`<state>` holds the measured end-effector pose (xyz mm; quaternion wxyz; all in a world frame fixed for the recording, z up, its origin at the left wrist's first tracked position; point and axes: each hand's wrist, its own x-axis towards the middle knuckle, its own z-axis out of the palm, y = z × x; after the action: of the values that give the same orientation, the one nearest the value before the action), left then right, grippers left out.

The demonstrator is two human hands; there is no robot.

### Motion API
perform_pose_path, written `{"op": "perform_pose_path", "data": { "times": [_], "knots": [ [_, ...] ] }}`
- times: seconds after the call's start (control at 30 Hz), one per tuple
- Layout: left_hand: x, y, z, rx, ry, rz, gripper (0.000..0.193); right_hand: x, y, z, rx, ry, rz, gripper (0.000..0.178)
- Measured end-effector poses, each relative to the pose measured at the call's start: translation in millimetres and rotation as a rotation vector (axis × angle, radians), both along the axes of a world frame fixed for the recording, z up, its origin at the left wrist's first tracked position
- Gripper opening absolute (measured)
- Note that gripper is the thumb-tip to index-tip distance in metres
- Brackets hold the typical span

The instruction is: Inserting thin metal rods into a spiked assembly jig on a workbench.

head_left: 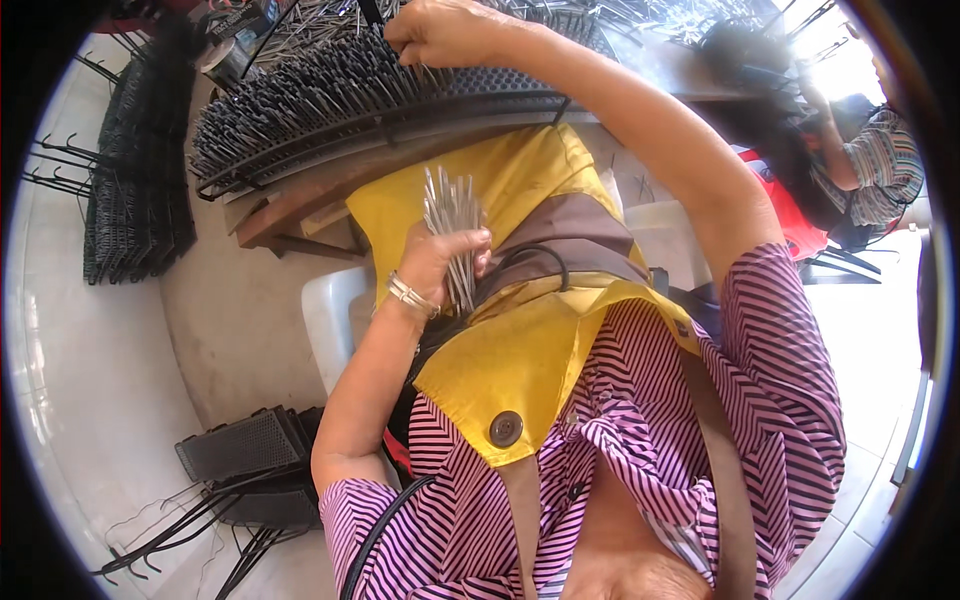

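Observation:
A bundle of thin grey metal rods (453,207) is gripped in my left hand (440,258), held over my lap with the fingers and thumb wrapped round it. My right hand (432,35) reaches to the far side, its fingers pinched together at the top of a black perforated rack (390,130). Rods of the same kind stand upright, densely packed, across the left part of that rack. Whatever sits between my right fingertips is too small to make out.
A wooden table (290,222) bears the rack, with loose rods (330,28) heaped behind it. Stacked black racks with hooks (140,170) stand at the left; more perforated racks (245,447) lie on the floor. A person in a striped sleeve (884,165) works at the right.

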<state>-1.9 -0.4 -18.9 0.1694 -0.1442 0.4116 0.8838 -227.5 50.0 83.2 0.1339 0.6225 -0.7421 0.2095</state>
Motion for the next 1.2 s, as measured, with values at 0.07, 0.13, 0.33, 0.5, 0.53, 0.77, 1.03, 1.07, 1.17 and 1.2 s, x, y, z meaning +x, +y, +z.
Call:
{"op": "perform_pose_path", "data": {
  "times": [0.07,0.13,0.33,0.5,0.53,0.77,1.03,1.07,1.17,1.2],
  "knots": [
    [2,-1,-4,-0.018,-0.003,-0.003,0.025,6,4,7,0.056,-0.009,-0.032,0.014],
    [3,0,-5,-0.036,-0.004,-0.010,0.026,8,3,5,0.000,-0.036,-0.122,0.014],
    [3,4,1,-0.165,-0.010,0.000,0.021,3,3,4,-0.026,-0.054,-0.244,0.014],
    [3,8,7,-0.180,-0.032,0.026,0.016,-6,-5,3,-0.010,0.002,-0.195,0.014],
    [5,6,7,-0.178,-0.037,0.031,0.016,-2,-7,7,0.022,-0.030,-0.160,0.014],
    [5,5,12,-0.227,-0.044,-0.026,0.012,26,5,23,0.101,-0.070,-0.201,0.014],
    [6,5,14,-0.236,-0.048,-0.023,0.011,29,14,14,0.077,-0.099,-0.282,0.013],
    [6,5,14,-0.240,-0.057,-0.015,0.011,26,13,12,0.068,-0.100,-0.270,0.013],
    [5,5,11,-0.230,-0.064,-0.011,0.011,19,8,7,0.105,-0.106,-0.277,0.014],
    [4,5,10,-0.217,-0.059,-0.014,0.011,17,5,5,0.106,-0.108,-0.278,0.014]
  ]
}}
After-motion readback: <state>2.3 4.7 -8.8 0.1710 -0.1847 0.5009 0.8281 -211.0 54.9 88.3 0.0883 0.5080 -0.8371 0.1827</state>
